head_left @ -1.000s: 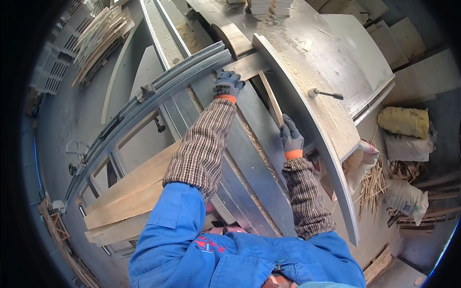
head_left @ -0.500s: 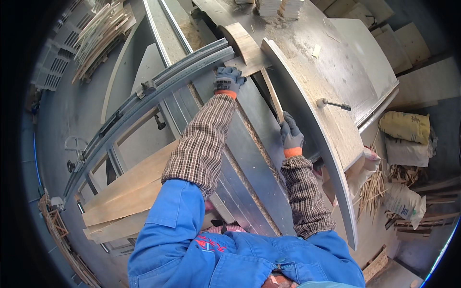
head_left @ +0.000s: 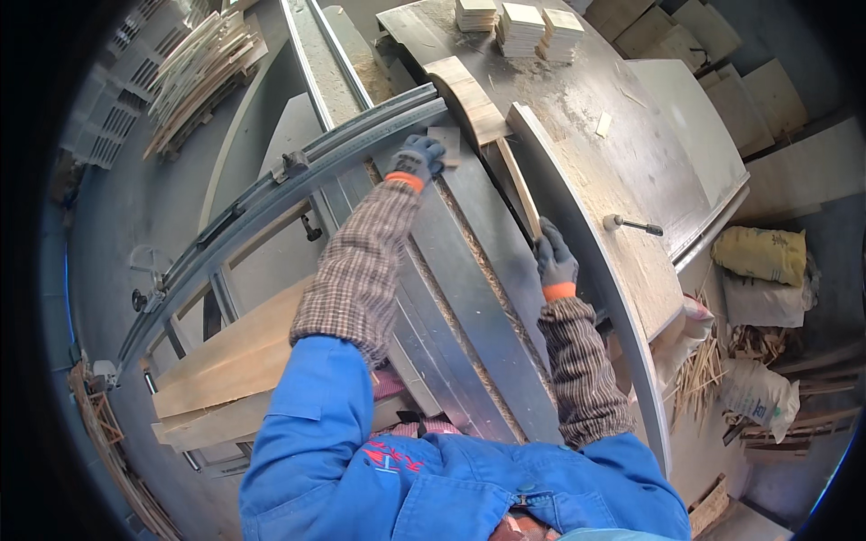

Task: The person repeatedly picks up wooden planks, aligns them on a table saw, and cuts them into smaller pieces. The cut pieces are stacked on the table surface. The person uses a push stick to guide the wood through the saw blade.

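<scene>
My left hand (head_left: 417, 159), in a grey glove with an orange cuff, is closed on the edge of a small flat wooden board (head_left: 446, 142). Its fingertips are partly hidden. The board lies on the metal saw table (head_left: 483, 302), left of a curved wooden guard (head_left: 467, 97); no blade shows beneath it. In my right hand (head_left: 557, 257), gloved alike, is the near end of a narrow wooden strip (head_left: 518, 185). That strip reaches forward to the guard's near end, alongside the long fence (head_left: 591, 216).
A crosscut rail (head_left: 361, 126) crosses the table's far left. Stacks of small boards (head_left: 520, 32) stand on the far table. Sawdust and a locking lever (head_left: 633, 224) lie right of the fence. Long planks (head_left: 230, 361) rest at left; filled sacks (head_left: 760, 252) are at right.
My left hand has drawn the small board left and slightly back, away from the guard. My right hand keeps the strip in nearly the same place. The whole view has shifted a little.
</scene>
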Motion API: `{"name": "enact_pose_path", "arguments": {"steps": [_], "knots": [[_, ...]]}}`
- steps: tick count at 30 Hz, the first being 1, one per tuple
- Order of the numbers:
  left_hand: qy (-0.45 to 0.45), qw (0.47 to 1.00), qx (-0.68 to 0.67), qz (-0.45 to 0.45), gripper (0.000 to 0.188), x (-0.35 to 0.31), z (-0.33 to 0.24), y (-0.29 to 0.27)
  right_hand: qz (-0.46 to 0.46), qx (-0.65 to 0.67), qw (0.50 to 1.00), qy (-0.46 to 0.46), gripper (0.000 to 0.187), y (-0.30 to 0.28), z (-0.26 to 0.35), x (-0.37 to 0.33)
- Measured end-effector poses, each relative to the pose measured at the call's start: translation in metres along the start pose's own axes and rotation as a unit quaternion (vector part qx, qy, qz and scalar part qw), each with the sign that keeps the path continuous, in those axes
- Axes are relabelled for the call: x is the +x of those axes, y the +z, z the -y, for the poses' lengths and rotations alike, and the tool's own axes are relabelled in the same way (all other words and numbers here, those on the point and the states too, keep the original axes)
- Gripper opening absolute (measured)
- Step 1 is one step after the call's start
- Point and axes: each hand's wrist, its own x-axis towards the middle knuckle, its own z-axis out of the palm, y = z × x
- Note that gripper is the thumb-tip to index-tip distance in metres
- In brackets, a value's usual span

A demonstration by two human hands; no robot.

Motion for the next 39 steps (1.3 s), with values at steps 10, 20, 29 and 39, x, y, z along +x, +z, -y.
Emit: {"name": "enact_pose_path", "arguments": {"steps": [10,20,29,39], "knots": [[-0.178,0.967,0.034,0.177,0.062,0.002,0.002,-0.050,0.073,-0.292,0.950,-0.082,0.050,-0.088,-0.047,-0.139],[-0.084,0.990,-0.058,0.095,0.055,-0.033,-0.106,-0.069,-0.007,-0.353,0.932,-0.078,0.047,-0.119,-0.014,-0.188],[0.284,0.921,-0.227,0.140,0.060,-0.121,-0.352,-0.073,-0.014,0.228,0.942,0.247,0.051,-0.164,0.000,-0.152],[0.011,0.958,-0.286,0.025,0.050,-0.299,-0.353,-0.079,-0.215,0.508,0.819,0.157,0.015,-0.326,-0.032,-0.168]]}}
